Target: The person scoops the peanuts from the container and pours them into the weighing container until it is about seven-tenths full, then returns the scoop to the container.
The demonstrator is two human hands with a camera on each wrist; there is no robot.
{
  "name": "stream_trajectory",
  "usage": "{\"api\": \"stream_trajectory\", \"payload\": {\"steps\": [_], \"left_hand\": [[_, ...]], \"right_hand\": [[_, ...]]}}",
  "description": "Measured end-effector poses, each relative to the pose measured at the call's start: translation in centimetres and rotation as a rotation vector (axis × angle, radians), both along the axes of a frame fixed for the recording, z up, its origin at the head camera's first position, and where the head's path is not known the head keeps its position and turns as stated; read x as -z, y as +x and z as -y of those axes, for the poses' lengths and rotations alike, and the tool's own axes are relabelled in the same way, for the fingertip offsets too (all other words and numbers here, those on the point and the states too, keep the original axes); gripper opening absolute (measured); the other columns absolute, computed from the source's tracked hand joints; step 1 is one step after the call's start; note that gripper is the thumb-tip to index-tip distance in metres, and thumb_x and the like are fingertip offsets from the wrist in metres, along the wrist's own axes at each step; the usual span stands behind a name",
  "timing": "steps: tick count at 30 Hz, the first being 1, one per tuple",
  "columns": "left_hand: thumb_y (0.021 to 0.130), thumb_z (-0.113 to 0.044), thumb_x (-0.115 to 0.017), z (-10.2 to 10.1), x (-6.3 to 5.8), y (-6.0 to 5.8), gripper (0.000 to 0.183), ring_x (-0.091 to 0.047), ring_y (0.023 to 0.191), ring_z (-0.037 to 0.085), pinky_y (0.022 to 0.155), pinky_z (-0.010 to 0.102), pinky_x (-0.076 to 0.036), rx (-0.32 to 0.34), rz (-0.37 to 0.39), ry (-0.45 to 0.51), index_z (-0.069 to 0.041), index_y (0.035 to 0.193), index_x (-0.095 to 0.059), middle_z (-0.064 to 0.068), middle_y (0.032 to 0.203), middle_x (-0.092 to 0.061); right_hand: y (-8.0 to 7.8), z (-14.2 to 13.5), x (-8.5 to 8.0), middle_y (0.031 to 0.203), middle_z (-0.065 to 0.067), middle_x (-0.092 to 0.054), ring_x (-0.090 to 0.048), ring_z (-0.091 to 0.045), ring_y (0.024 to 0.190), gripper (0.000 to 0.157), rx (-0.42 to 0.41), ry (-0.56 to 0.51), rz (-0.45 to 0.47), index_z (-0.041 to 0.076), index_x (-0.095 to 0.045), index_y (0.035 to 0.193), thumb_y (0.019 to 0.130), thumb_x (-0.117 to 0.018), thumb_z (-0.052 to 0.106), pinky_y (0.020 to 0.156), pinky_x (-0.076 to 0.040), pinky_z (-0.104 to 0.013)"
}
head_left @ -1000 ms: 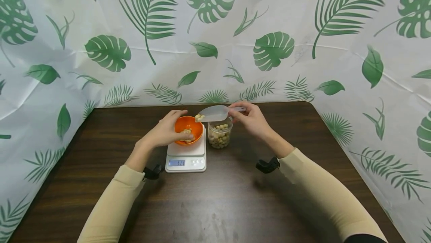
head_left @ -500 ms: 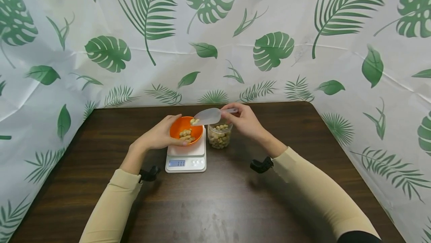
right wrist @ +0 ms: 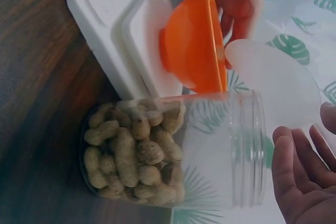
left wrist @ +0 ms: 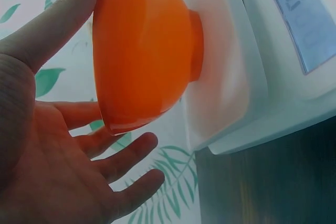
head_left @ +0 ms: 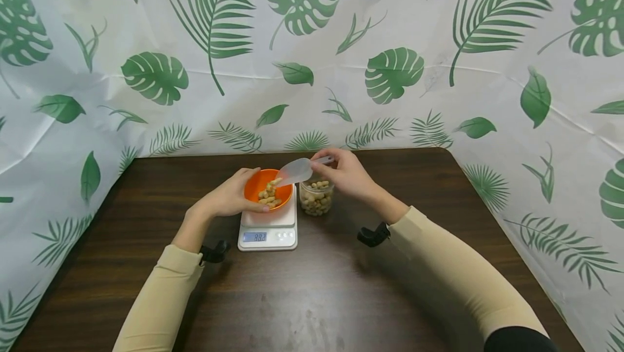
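Note:
An orange bowl [head_left: 262,180] with peanuts [head_left: 267,197] in it sits on a white kitchen scale [head_left: 281,239]. My left hand [head_left: 225,195] holds the bowl at its left side; in the left wrist view the thumb [left wrist: 63,19] is at one side of the rim, and the other fingers spread past the opposite side. My right hand [head_left: 347,176] pinches the handle of a translucent scoop [head_left: 295,172]. The scoop tilts down to the left, its tip over the bowl with peanuts at its lip. Below the right hand stands a clear jar [right wrist: 247,156] of peanuts.
The scale and jar stand side by side on a dark wooden table [head_left: 312,292]. A leaf-patterned sheet [head_left: 331,86] hangs close behind the table's back edge. The scale's lit display [head_left: 254,237] faces the front edge.
The right hand has moved left and tipped the scoop down over the bowl. The left hand has settled onto the bowl's side, and the bowl has shifted slightly left. The display's digits have changed.

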State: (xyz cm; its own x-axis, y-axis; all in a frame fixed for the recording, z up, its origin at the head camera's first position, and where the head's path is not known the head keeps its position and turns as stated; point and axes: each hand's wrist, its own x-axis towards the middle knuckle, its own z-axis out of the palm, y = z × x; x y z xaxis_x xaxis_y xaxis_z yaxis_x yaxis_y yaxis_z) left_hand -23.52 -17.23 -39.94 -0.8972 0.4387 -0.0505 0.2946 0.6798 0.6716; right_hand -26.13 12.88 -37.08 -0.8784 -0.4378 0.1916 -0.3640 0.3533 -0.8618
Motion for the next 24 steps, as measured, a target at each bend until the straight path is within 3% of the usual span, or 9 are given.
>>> {"api": "stream_trajectory", "payload": {"steps": [7,17,24], "left_hand": [[0.070,-0.046,-0.083,0.1,0.1,-0.2,0.103,-0.043,0.118,0.029,0.103,0.049,-0.036,-0.009,0.021,-0.007,-0.004,0.148,-0.032,0.013,0.142,-0.034],[0.070,-0.046,-0.084,0.2,0.1,-0.2,0.103,-0.045,0.116,0.028,0.101,0.048,-0.037,-0.007,0.014,-0.002,-0.003,0.148,-0.032,0.013,0.140,-0.036],[0.070,-0.046,-0.084,0.2,0.1,-0.2,0.103,-0.044,0.116,0.028,0.102,0.048,-0.037,-0.004,0.015,0.002,-0.003,0.148,-0.032,0.013,0.140,-0.036]], "right_hand": [[0.1,0.5,-0.6,0.099,-0.004,-0.066,-0.067,-0.015,0.076,0.023,-0.012,0.053,-0.047,0.010,-0.065,0.108,0.093,-0.065,0.029,0.063,-0.055,-0.031],[0.3,0.2,-0.9,0.099,-0.006,-0.067,-0.066,-0.017,0.075,0.025,-0.009,0.058,-0.046,0.009,-0.065,0.108,0.093,-0.065,0.029,0.065,-0.053,-0.049],[0.4,-0.2,-1.2,0.099,-0.006,-0.067,-0.067,-0.018,0.076,0.024,-0.014,0.065,-0.043,0.010,-0.064,0.108,0.093,-0.065,0.030,0.068,-0.053,-0.051]]}}
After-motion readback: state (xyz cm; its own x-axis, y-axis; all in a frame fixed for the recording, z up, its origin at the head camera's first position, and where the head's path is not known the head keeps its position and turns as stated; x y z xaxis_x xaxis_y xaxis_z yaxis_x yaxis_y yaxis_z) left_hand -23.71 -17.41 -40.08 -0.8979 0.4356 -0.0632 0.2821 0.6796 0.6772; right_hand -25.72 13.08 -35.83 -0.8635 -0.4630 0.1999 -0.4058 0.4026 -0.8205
